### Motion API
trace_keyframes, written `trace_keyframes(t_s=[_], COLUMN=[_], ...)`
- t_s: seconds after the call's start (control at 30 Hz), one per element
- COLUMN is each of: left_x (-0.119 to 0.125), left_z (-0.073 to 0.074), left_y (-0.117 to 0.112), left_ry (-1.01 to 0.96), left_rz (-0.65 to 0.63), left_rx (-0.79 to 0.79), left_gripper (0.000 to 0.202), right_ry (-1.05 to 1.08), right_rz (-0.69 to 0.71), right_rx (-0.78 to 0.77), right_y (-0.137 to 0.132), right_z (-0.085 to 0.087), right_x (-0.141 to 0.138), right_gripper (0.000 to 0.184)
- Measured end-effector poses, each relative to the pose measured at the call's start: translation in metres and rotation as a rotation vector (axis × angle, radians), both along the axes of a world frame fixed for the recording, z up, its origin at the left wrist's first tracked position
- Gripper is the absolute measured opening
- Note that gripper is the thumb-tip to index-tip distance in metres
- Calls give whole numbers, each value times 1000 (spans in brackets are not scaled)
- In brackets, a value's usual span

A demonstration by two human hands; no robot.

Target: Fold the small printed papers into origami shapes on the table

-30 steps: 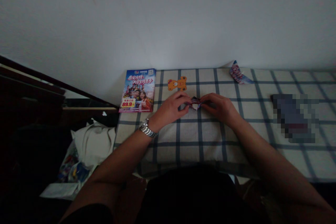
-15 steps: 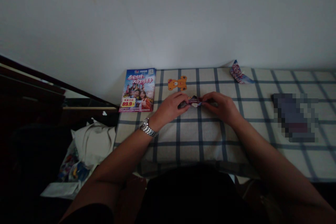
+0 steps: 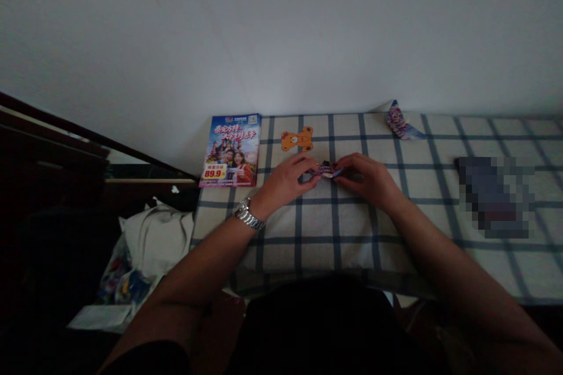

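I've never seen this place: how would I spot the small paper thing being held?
Start at the checked cloth by the pale wall; go to where the left hand and right hand nearly meet. Between them is a small folded piece of printed paper. Unlike the flyer and bent paper strip resting on the cloth, it is pinched in both hands.

Head-level view, forward and down

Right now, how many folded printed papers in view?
2: a folded paper pinched between left hand and right hand; a second paper on the checked cloth, by the wall. The hands may hide more.
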State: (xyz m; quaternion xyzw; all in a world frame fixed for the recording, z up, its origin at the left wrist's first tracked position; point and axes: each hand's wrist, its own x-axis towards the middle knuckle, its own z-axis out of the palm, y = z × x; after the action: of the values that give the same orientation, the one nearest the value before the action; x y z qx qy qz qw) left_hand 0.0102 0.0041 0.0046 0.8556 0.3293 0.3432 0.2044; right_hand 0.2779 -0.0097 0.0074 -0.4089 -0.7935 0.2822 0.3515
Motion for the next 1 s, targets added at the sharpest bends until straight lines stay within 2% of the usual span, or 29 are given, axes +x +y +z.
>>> trace_keyframes(t_s=[0.27, 0.73, 1.0], left_x=[-1, -1, 0], left_z=[-3, -5, -2], left_y=[-1, 2, 1], left_ry=[40, 5, -8], left_rz=[-48, 0, -3], left_rx=[-12, -74, -101], left_gripper=[20, 12, 8], right_ry=[-24, -20, 0], right_rz=[21, -7, -8], right_rx=[64, 36, 27], right_y=[-1, -2, -2], right_z=[-2, 0, 2], right_x=[-1, -4, -6], right_gripper=[10, 9, 7])
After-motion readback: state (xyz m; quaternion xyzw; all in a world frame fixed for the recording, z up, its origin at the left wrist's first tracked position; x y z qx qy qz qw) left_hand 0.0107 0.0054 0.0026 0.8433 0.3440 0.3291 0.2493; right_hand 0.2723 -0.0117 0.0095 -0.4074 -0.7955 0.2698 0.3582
